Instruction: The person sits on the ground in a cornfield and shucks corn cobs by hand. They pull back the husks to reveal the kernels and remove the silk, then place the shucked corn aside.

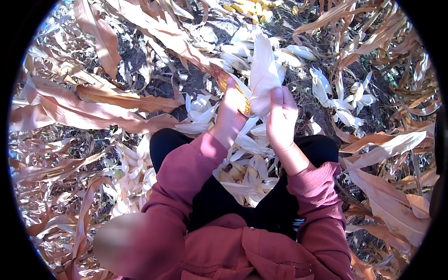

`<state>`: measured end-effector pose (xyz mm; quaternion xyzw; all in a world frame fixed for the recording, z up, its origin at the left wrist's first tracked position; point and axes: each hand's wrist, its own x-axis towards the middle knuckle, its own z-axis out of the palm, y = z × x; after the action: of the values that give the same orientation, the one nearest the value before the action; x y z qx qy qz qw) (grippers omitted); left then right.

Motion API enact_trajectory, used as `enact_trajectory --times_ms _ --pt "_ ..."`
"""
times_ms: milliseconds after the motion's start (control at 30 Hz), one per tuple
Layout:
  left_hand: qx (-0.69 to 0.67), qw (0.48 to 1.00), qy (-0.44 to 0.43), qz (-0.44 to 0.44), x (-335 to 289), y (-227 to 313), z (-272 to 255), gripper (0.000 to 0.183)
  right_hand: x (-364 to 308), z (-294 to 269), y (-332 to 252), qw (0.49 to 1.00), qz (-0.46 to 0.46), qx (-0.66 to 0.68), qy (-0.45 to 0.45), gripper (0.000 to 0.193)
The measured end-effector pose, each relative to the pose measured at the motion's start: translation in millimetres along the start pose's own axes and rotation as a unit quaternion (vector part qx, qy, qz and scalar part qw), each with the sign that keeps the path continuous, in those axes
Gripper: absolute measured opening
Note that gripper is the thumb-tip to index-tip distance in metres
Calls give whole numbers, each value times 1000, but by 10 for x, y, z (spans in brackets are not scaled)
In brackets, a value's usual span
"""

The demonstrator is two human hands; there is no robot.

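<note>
An ear of corn (241, 103) with yellow-orange kernels is gripped in my left hand (230, 112), its reddish-brown tip pointing up and to the left. Pale dry husk (263, 70) stands peeled away from the ear's right side. My right hand (283, 112) pinches that husk between thumb and fingers near its lower part. The husk still touches the ear at the lower end, where my hands are close together. Part of the ear is hidden behind my left fingers and the husk.
Husked yellow ears (252, 8) lie in a pile at the far side. Loose pale husks (252, 175) are heaped between my legs and ahead of me. More husks (343, 100) lie to the right. Dry corn leaves (88, 109) reach in from both sides.
</note>
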<state>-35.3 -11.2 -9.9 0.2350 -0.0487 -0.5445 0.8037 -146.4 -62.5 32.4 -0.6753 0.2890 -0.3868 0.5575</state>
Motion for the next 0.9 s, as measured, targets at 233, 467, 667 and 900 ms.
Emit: enact_trajectory --times_ms 233,467,667,900 --pt "-8 996 48 77 37 173 -92 51 4 202 5 977 -14 179 -113 35" --pt "-5 992 97 86 8 92 62 44 -29 154 138 980 2 183 -79 32" --pt "-34 999 26 16 20 156 9 59 156 -30 -47 844 168 500 -99 13" --pt "10 994 -109 -2 -72 490 54 57 267 -307 -202 874 276 379 -126 13"
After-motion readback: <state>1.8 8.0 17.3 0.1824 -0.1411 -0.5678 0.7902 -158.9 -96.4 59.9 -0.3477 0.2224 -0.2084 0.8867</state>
